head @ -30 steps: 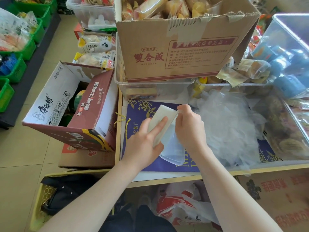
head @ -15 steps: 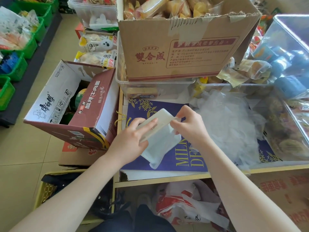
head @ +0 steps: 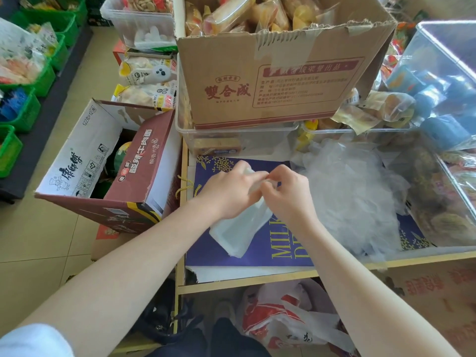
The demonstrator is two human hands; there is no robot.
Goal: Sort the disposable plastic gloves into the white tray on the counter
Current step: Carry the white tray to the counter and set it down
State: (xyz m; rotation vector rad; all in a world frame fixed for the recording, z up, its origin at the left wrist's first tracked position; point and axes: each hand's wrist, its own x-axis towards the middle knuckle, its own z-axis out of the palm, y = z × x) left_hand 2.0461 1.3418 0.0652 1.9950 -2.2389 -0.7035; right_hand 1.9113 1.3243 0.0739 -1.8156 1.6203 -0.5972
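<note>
A flat white tray (head: 238, 229) lies tilted on the purple paper bag (head: 257, 256) on the counter, near end pointing at me. My left hand (head: 229, 194) grips its far end from the left, fingers curled over the top. From the right, my right hand (head: 288, 195) pinches that same far end with fingertips and thumb. The two hands touch there and hide that end. I cannot tell if any glove is inside it. A loose pile of clear disposable plastic gloves (head: 350, 199) lies on the counter just right of my right hand.
A big cardboard box (head: 270, 81) of wrapped pastries sits on a clear bin (head: 231, 140) behind the hands. Clear bins of snacks (head: 443, 191) stand at the right. An open noodle carton (head: 108, 166) is left of the counter, and bags (head: 288, 320) lie under it.
The tray has come down from a raised tilt onto the purple bag. My left hand slid from its underside up to the far end, meeting the right hand.
</note>
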